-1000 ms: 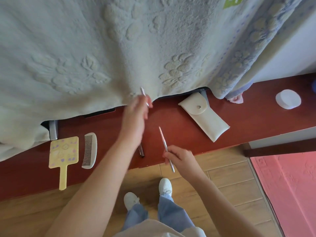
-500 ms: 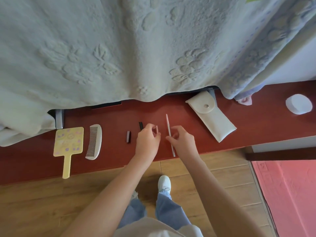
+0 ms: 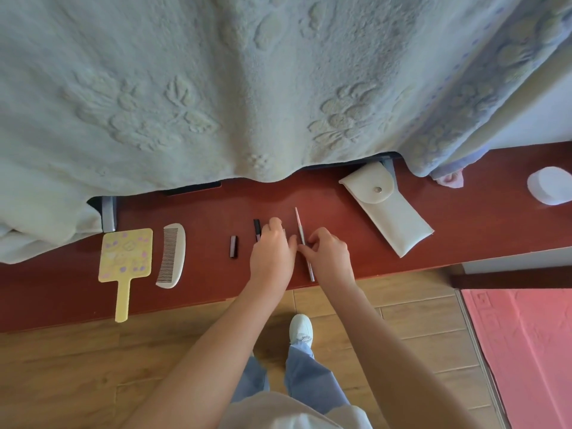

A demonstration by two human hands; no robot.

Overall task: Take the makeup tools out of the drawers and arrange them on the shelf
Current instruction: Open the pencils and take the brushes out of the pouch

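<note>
Left hand lies knuckles-up on the shelf, fingers curled down. Whether they hold anything cannot be told. Right hand, just beside it, pinches a slim pink-and-silver pencil at mid-length. The pencil lies on the shelf, tip pointing toward the blanket.

Count along the shelf, left to right:
- one yellow mirror with a handle, which overhangs the front edge
- one white comb just beside it
- one short dark tube
- one black stick, touching the left hand's fingers
- the pencil
- one white pouch with a snap flap, lying at an angle
- one white round jar far right

Mirror face carries purple dots and a pale drawing — too blurred to read.

Shelf is glossy red-brown wood. The pale embossed blanket hangs over its back edge. Below lie a wood-plank floor and a pink mat at right — one white shoe shows under blue jeans.
</note>
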